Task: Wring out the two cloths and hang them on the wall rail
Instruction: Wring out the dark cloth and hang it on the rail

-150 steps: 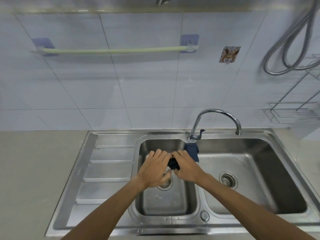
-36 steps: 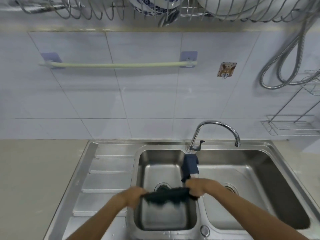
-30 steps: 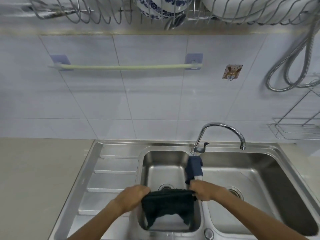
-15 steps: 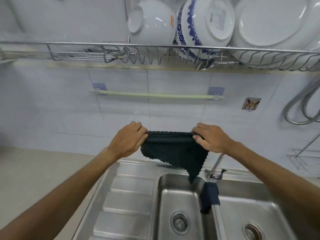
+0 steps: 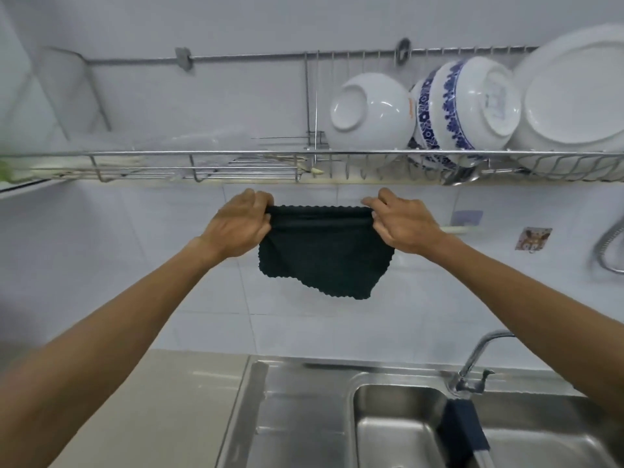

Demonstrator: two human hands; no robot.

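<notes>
Fingers (image 5: 260, 211) of both hands pinched the dark cloth's (image 5: 324, 255) top corners, left hand (image 5: 236, 228) and right hand (image 5: 405, 224) level mid-frame, cloth's long axis horizontal, parallel to the wall rail (image 5: 456, 228) mostly hidden right behind it, second cloth (image 5: 464, 430) low right on the sink divider.

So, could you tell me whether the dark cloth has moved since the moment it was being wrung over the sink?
Yes. The dark cloth has gone up from the sink basin to the wall, held spread by the left hand and right hand just under the dish rack.
</notes>
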